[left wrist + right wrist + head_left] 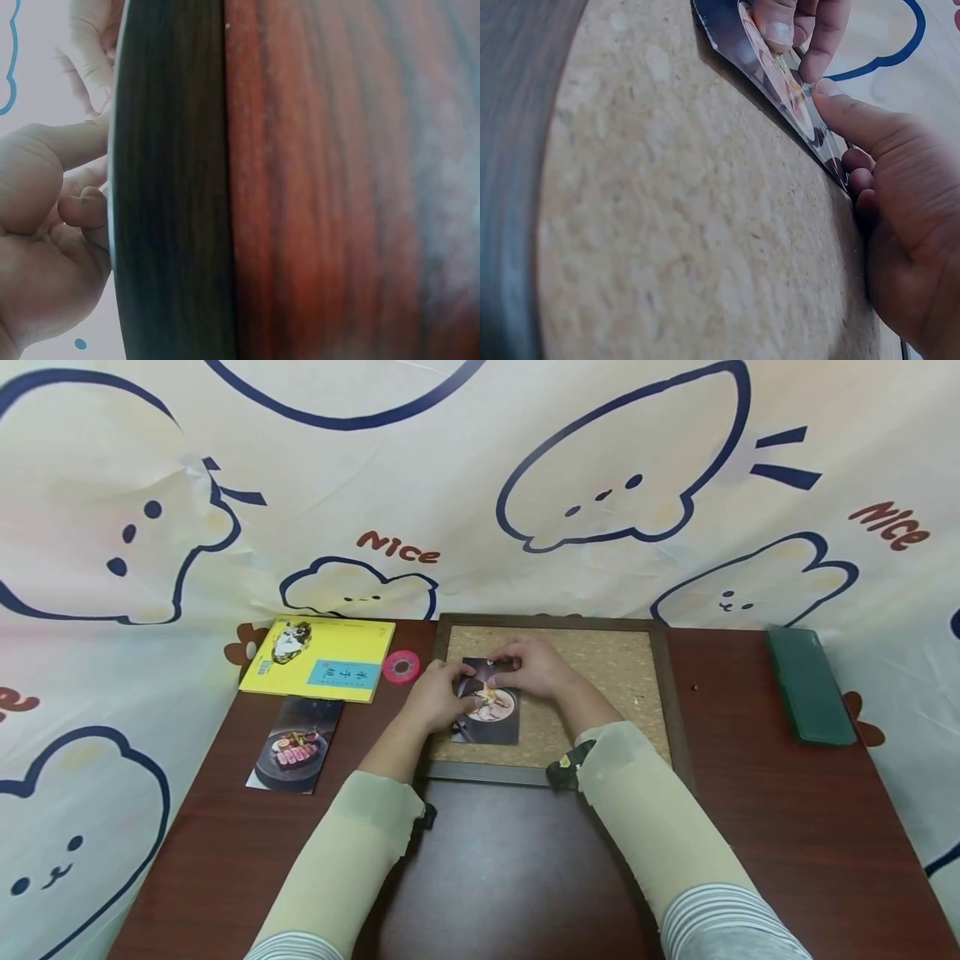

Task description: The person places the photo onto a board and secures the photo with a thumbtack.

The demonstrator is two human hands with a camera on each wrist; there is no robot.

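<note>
Two hands (438, 697) (534, 670), two food photos (495, 706) (295, 747) — one held, one corkboard (600, 685) beneath

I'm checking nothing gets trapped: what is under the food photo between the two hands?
Under the food photo is the cork board, visible to its right and below. The patch directly beneath is covered, so anything hidden there cannot be seen.

From the photo card (491, 731), a hand could pass toward 6 o'clock over the tabletop (510, 860) between the sleeves (645, 793), crossing the board's near frame (495, 771). The left hand (437, 695) blocks 9 o'clock, tape roll (391, 668) and yellow book (322, 652) beyond; the right hand (534, 670) blocks 2, patterned cloth (540, 577) 12.
</note>
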